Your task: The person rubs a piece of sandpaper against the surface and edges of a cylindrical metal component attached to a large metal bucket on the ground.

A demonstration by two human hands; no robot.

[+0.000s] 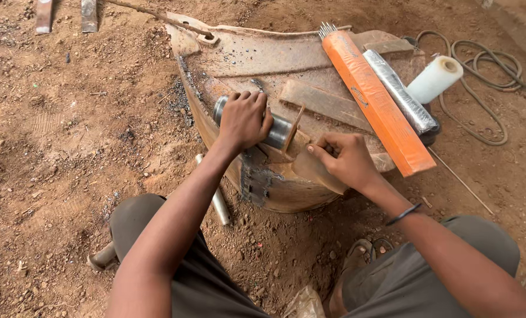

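Left hand [243, 121] is clamped around a short steel cylinder [277, 131], apparently steadying it on the rusted curved metal shell [263, 59], while right hand [345, 160] pinches a small flat plate [319, 169] against the adjacent upright bracket [295, 132], beside an orange electrode pack [377, 106].

Count: two hands – left hand [243, 119], right hand [344, 159]. One steel pin [279, 131], one rusty curved steel plate [257, 56], one orange box of welding rods [376, 102], one silver wrapped packet [400, 91], one white roll [435, 79], one coiled cable [486, 65] – two flat metal bars [44, 15] at top left.
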